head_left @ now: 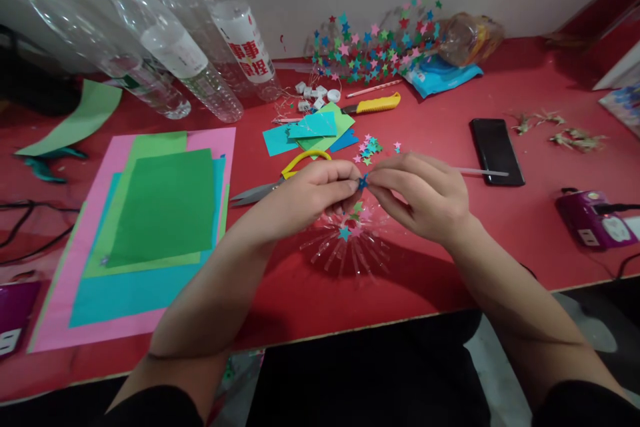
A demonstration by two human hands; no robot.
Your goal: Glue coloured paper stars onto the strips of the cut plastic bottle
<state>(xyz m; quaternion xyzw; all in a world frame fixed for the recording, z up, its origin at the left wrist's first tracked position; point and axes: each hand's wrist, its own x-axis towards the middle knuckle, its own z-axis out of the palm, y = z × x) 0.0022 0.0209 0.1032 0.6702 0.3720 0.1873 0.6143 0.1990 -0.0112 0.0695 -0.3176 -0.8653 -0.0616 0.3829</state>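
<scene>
Between both hands is a small blue star (363, 181). My left hand (320, 193) pinches its left side, and the fingertips of my right hand (423, 193) close on its right side. Just below the hands, a clear plastic piece cut into spread strips (345, 257) lies on the red table (425, 280), with a few coloured stars at its middle. A small pile of paper stars (369, 147) sits beyond my fingers. Scissors with yellow handles (287, 173) lie partly behind my left hand.
Coloured paper sheets (165, 207) lie left, below several plastic bottles (245, 40). A yellow cutter (377, 103), paper scraps (320, 127) and a star-covered bottle (375, 50) are at the back. On the right are a black phone (497, 150), a thin stick (480, 172) and a purple box (595, 220).
</scene>
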